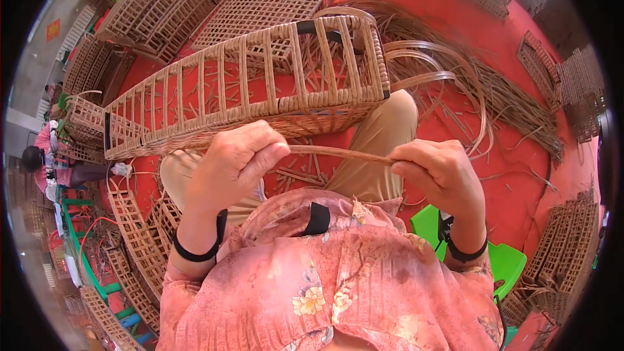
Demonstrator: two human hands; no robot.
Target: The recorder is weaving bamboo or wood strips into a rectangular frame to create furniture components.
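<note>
Left hand (239,164): clamped on one end of brown strip (341,151). Right hand (444,170): clamped on strip's other end; hands held apart, strip stretched between them above lap. Green chair (507,265): partly hidden by right forearm. Long wicker basket (286,104): set just beyond strip, near knees (390,123). Red floor (510,166): littered with short offcuts (299,175). Loose strips (494,94): heaped beyond basket. Lattice crates (156,10): stacked far left.
</note>
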